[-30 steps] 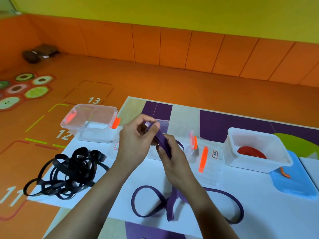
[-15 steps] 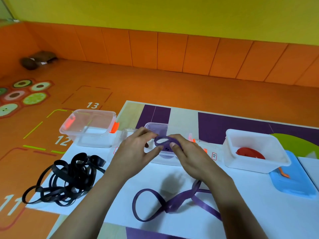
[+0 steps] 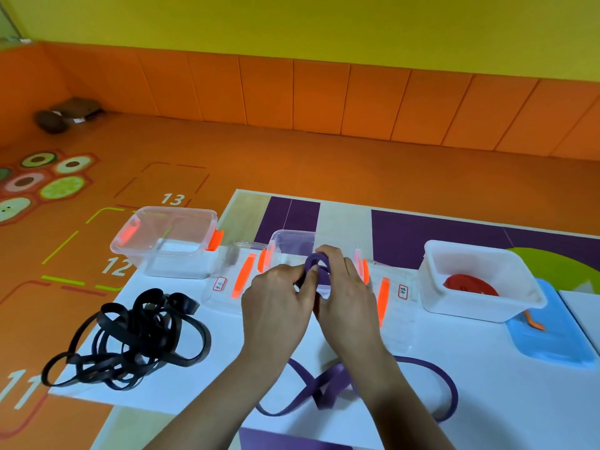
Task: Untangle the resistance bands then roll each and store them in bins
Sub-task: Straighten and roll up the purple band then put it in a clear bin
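Observation:
A purple resistance band (image 3: 337,388) trails in loops across the white table sheet near me. Its upper end forms a small coil between my hands in front of the middle clear bin (image 3: 292,245). My left hand (image 3: 276,300) pinches the coil from the left, and my right hand (image 3: 347,290) curls round it from the right. A tangled heap of black bands (image 3: 130,339) lies at the left of the sheet. A rolled red band (image 3: 470,284) sits inside the white bin (image 3: 480,313) at the right.
An empty clear bin with orange clips (image 3: 168,241) stands at the back left. Two clear lids with orange strips (image 3: 389,303) lie flat beside the middle bin. A blue lid (image 3: 552,339) lies under the white bin's right side. Orange floor surrounds the table (image 3: 487,401).
My hands came down from a raised band to table height in front of the middle bin, winding the purple band's end into a small coil. The trailing loops shifted slightly.

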`<state>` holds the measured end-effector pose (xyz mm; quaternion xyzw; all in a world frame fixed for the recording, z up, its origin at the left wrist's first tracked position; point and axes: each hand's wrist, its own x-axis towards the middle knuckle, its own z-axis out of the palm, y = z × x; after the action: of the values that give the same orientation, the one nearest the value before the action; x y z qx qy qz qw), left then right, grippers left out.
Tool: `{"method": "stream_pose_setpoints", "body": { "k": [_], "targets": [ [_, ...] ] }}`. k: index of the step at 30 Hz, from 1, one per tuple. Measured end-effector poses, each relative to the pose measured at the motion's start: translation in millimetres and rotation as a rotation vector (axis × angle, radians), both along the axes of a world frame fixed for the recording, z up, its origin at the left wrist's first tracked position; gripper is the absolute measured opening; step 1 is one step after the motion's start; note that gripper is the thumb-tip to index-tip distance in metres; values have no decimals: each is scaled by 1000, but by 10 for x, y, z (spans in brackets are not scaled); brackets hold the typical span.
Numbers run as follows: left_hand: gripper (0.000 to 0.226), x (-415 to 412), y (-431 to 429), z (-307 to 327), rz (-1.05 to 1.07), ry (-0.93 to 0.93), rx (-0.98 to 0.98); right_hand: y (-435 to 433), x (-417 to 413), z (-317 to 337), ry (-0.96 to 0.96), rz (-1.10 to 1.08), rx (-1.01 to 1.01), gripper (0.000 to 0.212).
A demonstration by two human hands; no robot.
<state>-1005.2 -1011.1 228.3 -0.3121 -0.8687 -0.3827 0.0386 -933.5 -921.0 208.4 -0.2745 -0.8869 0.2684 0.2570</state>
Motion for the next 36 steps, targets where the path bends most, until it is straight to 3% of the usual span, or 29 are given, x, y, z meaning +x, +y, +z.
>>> {"method": "stream_pose_setpoints", "body": {
  "k": [4,8,10,14,19,25,31,36],
  "targets": [
    [19,-8,-72,-12,-208,-92,-80,129,105,-23,-68,71,-61,52],
    [12,-72,-103,33,-311,-595,114,238,200,2,-71,191,-209,61],
    [20,-182,-129,69,-333,-728,185,249,226,4,-65,288,-273,61],
    [18,-364,-207,76,-468,-803,120,243,261,-62,-57,389,-364,61],
    [13,-274,-236,-31,-345,-807,287,154,257,-97,-21,348,-416,61],
    [13,-107,-92,-151,-159,-745,489,71,209,-40,37,200,-423,29],
    [14,-128,-141,-167,-144,-744,580,107,251,-18,192,248,-750,22],
    [12,-113,-157,-183,-161,-749,472,152,274,-42,144,226,-764,16]
  ]
}}
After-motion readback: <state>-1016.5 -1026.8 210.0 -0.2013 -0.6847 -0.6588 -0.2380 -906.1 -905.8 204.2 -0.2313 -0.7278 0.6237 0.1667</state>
